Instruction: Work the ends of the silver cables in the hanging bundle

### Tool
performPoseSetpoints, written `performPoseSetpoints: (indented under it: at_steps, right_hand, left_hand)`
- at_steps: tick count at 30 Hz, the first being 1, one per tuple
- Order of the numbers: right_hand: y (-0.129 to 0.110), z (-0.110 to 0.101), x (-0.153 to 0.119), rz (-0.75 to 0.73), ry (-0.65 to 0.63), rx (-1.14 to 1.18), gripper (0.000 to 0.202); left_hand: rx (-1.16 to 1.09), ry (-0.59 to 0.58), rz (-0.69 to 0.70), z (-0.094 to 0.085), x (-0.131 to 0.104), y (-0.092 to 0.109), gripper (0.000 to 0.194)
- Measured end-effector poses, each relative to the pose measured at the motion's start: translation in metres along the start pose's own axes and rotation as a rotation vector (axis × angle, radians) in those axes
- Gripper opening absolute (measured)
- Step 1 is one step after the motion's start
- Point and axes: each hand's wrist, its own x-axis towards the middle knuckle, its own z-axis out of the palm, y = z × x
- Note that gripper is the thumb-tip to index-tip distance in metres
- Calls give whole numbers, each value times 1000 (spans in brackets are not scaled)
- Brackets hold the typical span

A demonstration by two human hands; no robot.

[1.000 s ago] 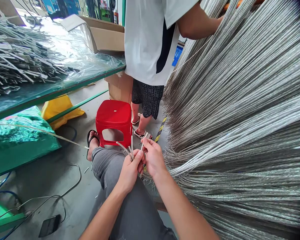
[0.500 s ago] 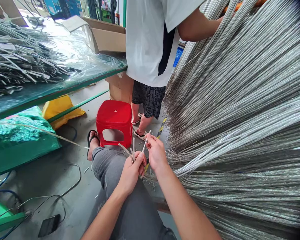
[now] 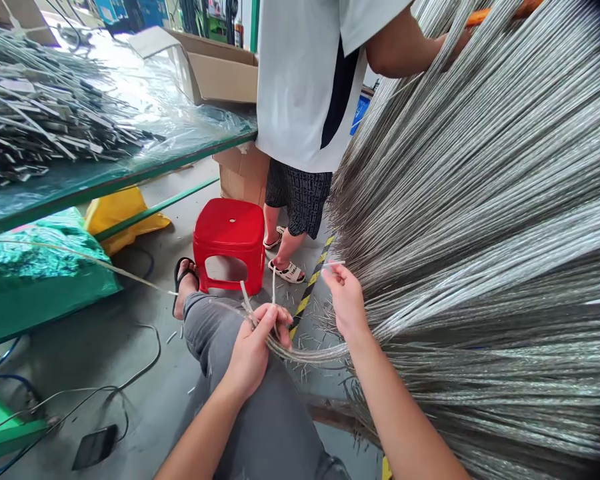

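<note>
My left hand [image 3: 254, 343], over my knee, is closed around a small bunch of silvery cables [image 3: 313, 355]. Several of their ends stick out past the fingers, spread in different directions. The bunch curves to the right, under my right wrist, toward a large mass of the same cables [image 3: 470, 193]. My right hand [image 3: 349, 300] is raised apart from the left one, thumb and fingertips pinching a short, thin whitish piece [image 3: 336, 263] that looks like cut sheathing. Many small pale offcuts lie on the floor below.
A red stool [image 3: 230, 223] stands ahead, near a person in a white shirt [image 3: 300, 87] whose arm reaches into the cables. At left, a green-edged table [image 3: 180, 147] bears a heap of strips and an open carton [image 3: 223, 77]. Cords and a black device [image 3: 96, 447] lie on the floor.
My right hand has moved right, away from the left hand, with the thin whitish piece between its fingers. My left hand has shifted slightly left, still holding the cables.
</note>
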Motion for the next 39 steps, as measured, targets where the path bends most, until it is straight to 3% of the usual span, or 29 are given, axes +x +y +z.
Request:
performPoseSetpoints:
  at_steps: [4,10,12,16,20,23,32,36,39]
  right_hand:
    - [5,-7,-33,-72,-200,-185,49]
    - [-19,-15,-74,-140,-789,-431,19]
    - [-23,-17,-82,-182,-883,-583,19]
    - [-23,-13,-90,-236,-760,-652,30]
    - [-22,-2,-93,-173,-620,-582,36]
    - [-20,4,-94,-144,-575,-547,38]
    - [-13,6,-92,-174,-435,-496,33]
    - [-8,4,-80,-82,-306,-317,33]
    - [-5,0,-67,-121,-228,-399,30]
  left_hand:
    - [-125,60,-13,0,4,2,23]
    - [-170,142,19,-3,5,0,22]
    - [-169,157,29,-3,5,0,23]
    - [-161,144,35,-2,6,0,25]
    - [17,71,33,-1,6,-5,25]
    - [121,79,62,-2,6,-9,26]
    - [32,104,42,1,8,-11,27]
    - [-18,146,45,1,8,-11,24]
    - [-24,153,57,2,7,-9,23]
